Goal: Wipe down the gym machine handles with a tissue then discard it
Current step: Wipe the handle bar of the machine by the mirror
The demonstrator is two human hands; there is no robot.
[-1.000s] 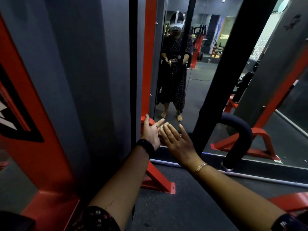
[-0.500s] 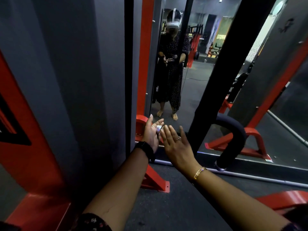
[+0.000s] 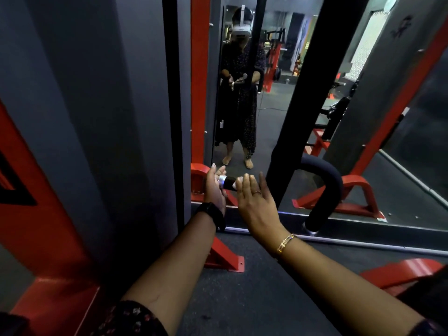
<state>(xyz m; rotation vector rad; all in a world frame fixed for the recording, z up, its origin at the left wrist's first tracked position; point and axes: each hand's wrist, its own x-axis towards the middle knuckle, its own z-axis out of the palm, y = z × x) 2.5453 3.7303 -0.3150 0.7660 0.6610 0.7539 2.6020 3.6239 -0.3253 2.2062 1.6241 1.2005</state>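
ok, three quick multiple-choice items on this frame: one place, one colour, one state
1. Where is the silver-capped handle?
A. between the two hands
B. lying on the floor
C. above head height

2. What colour is the machine's foot?
A. blue
B. red
C. yellow

3. How are the right hand fingers?
A. straight
B. clenched in a fist
C. out of view

Answers: A, its cap meets the left hand palm and the right hand flanks it; B, the foot is plainly red; A, its fingers are stretched out.
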